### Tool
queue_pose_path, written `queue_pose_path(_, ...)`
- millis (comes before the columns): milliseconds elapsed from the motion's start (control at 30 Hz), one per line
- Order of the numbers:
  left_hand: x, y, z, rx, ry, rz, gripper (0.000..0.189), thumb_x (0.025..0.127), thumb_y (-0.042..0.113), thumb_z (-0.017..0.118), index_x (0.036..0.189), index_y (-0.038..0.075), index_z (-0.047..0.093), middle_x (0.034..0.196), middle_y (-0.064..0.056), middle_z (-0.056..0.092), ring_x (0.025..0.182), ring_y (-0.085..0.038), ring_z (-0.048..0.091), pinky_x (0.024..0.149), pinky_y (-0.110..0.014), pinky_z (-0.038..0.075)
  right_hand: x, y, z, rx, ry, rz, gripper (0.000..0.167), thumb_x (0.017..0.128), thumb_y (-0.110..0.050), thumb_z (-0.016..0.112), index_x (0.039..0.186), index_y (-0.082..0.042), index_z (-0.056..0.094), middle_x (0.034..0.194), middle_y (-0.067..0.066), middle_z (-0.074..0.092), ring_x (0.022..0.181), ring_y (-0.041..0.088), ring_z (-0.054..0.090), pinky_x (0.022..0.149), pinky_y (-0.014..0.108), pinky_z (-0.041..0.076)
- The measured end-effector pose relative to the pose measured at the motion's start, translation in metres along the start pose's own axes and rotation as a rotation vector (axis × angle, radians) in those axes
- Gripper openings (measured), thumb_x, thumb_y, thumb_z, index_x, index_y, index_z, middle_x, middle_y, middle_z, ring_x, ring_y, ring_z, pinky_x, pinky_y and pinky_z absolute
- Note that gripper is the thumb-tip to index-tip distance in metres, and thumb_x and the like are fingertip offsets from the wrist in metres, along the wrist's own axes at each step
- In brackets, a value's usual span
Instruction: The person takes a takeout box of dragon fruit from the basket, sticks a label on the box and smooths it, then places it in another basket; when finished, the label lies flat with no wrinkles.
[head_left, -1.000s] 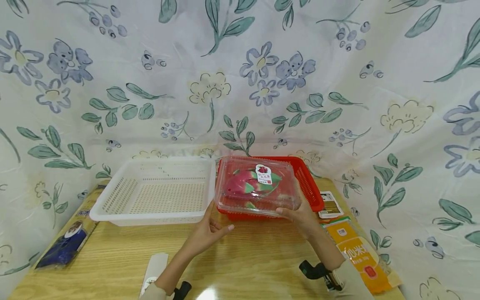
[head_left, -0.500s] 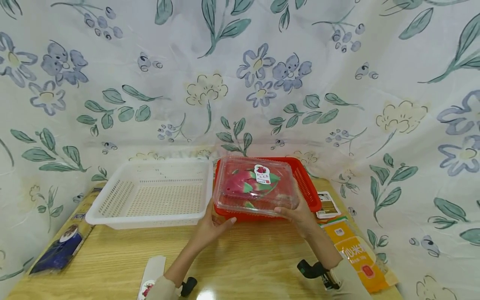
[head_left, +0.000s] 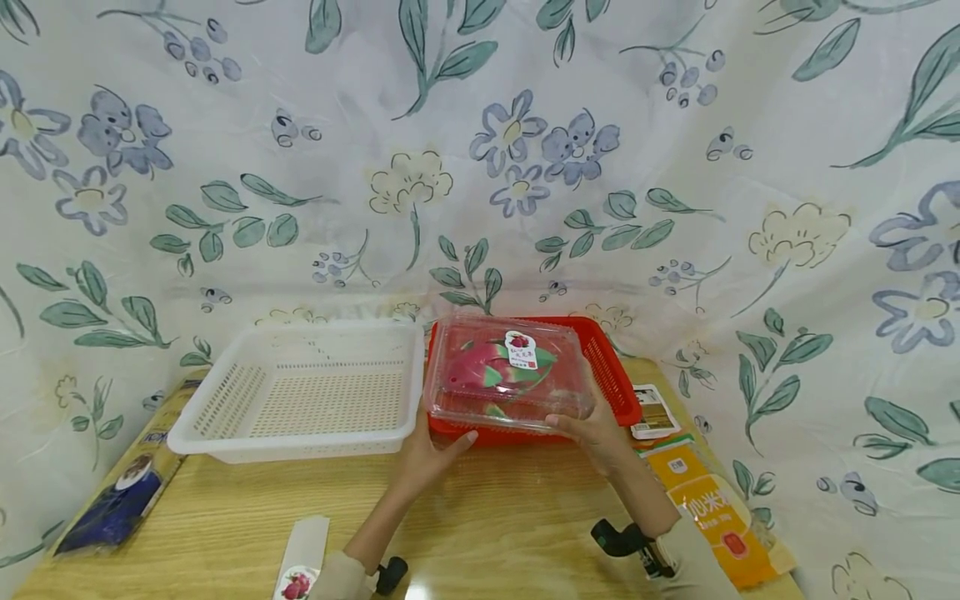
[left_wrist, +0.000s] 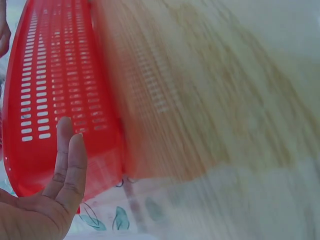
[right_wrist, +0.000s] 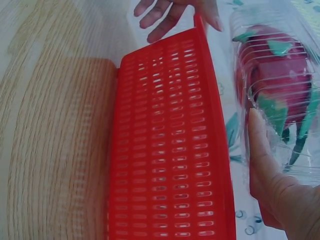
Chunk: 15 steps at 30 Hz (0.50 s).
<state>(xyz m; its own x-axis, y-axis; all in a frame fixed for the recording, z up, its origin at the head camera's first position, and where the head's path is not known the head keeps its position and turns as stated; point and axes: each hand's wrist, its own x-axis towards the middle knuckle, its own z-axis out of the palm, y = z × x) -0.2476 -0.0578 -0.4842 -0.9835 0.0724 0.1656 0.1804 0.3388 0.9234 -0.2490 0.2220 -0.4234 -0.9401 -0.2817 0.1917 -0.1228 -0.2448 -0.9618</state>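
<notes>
My right hand grips the right front corner of a clear plastic clamshell box, thumb on the near side. A pink and green dragon fruit lies inside, under a white label. The box is slightly tilted over the red perforated basket; the right wrist view shows a gap between box and rim. My left hand is at the basket's left front corner, fingers extended and thumb apart. In the left wrist view two straight fingers lie against or close to the basket's end; contact is unclear.
A white perforated basket stands left of the red one. Dark-blue packaging lies at the left edge, a white strip in front. An orange packet and a small card lie right. Floral cloth hangs behind.
My left hand has shifted slightly right and up toward the red basket's corner. My right hand still holds the box almost in place. The whole view has shifted a little.
</notes>
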Motion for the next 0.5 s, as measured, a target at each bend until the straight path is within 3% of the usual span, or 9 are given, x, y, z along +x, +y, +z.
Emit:
queue_pose_path(267,0.0003,-0.0042,0.0044,0.022,0.035,0.003,0.102,0.082,0.047,0.079,0.157,0.038,0.011,0.153,-0.005,0.043,0.135,-0.032,0.048,0.107,-0.053,0.043,0.0023,0.0037,-0.0027,-0.003,-0.013,0.01,0.095,0.09,0.0,0.067,0.158,-0.035,0.01,0.146,0.006,0.041,0.121,0.022,0.057,0.094,0.039,0.055)
queue_pose_path(500,0.0005,-0.0032,0.0055,0.054,0.057,-0.013,0.104,0.083,0.051,0.076,0.159,0.037,0.007,0.152,-0.007,0.046,0.135,-0.034,0.049,0.107,-0.059,0.04,0.0081,0.0055,-0.0075,0.02,-0.041,-0.007,0.093,0.093,0.002,0.061,0.159,-0.034,0.006,0.143,0.011,0.042,0.118,0.023,0.059,0.091,0.041,0.056)
